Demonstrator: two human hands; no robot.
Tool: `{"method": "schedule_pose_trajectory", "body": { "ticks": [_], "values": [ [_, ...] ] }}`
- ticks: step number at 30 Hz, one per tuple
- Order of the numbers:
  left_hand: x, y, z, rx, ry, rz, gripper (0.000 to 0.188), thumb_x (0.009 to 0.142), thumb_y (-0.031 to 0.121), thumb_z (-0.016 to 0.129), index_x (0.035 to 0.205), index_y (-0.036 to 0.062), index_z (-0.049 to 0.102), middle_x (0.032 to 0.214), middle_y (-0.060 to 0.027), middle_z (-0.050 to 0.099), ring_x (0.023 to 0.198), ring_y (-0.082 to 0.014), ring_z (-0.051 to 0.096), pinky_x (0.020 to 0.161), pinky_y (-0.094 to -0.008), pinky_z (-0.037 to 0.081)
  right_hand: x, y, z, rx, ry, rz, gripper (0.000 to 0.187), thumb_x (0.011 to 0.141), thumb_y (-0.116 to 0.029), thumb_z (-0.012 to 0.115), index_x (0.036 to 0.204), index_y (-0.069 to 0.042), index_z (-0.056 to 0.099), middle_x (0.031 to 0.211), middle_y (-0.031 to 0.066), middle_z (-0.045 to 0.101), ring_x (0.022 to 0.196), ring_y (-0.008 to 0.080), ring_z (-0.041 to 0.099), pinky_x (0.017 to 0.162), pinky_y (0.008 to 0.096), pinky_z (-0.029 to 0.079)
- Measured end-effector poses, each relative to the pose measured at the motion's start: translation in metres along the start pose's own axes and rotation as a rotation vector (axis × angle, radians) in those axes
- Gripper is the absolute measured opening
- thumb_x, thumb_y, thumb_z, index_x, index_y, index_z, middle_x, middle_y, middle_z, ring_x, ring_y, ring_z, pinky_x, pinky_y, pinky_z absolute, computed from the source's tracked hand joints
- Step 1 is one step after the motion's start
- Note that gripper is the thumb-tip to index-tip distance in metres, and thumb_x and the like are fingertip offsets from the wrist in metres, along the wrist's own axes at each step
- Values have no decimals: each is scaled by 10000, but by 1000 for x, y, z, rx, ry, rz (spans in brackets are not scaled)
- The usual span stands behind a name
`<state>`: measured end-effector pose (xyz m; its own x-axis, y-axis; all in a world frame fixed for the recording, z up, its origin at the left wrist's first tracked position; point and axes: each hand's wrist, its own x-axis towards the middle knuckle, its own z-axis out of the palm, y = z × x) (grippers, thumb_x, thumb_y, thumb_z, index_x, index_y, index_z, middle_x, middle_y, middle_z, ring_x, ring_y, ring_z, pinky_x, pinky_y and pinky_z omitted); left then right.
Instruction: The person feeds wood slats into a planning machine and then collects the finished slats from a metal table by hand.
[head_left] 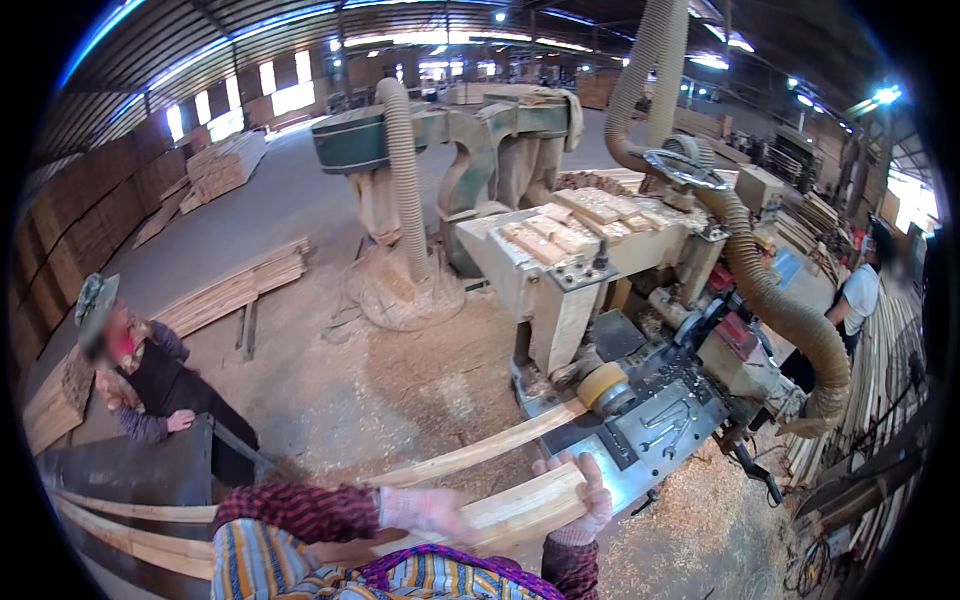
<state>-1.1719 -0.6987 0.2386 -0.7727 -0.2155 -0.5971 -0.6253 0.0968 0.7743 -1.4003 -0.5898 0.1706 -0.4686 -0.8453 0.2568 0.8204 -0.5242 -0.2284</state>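
Wood plank lies flat across the person's front, near the metal machine table, with the right hand curled round its end and the left hand pressed on top, fingers together, keeping it steady.

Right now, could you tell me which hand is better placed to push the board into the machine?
Probably the right hand: it wraps the board end nearest the machine's yellow roller. The left hand rests further back on the board.

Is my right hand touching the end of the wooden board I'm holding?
Touching. The head view shows the right hand wrapped round the near end of the wooden board, fingers curled over its edge.
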Motion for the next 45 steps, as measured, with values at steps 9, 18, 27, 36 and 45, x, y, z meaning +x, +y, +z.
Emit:
{"method": "schedule_pose_trajectory", "body": {
  "ticks": [9,18,27,36,45],
  "values": [
    [-2,-105,-10,-10,26,-120,604,909,480,863,1259,-1,758,917,-48,757,845,-148,671,746,-342,558,0,2,11,-10,62,-19,488,809,-334,692,1213,-60,692,1198,182,640,1138,342,623,1165,584,434],
    [-3,-118,-11,7,74,-121,635,849,526,888,1164,-15,777,959,-74,779,896,-134,702,792,-320,570,-4,-1,12,30,120,5,418,790,-335,743,1101,-60,688,1155,158,610,1067,326,608,1143,576,462],
    [-25,-32,5,-244,-85,-196,631,866,359,926,1319,-35,728,1172,-85,790,1073,-141,701,928,-347,579,-17,-11,11,1,148,-6,449,789,-327,776,1127,-47,685,1180,183,645,1174,355,642,1172,584,474],
    [11,-93,10,71,-48,-62,713,884,346,895,1462,24,629,1277,-106,756,1179,-181,684,1025,-356,549,-23,-17,21,-25,115,2,317,837,-344,766,1044,-122,677,1173,151,620,1137,304,608,1150,556,435],
    [12,-87,20,31,-104,-200,710,888,318,904,1463,6,627,1286,-94,751,1161,-155,673,1004,-338,558,-32,-19,2,40,82,-10,552,822,-263,703,1309,-14,630,1334,220,632,1258,388,623,1184,623,453]
  ]
}}
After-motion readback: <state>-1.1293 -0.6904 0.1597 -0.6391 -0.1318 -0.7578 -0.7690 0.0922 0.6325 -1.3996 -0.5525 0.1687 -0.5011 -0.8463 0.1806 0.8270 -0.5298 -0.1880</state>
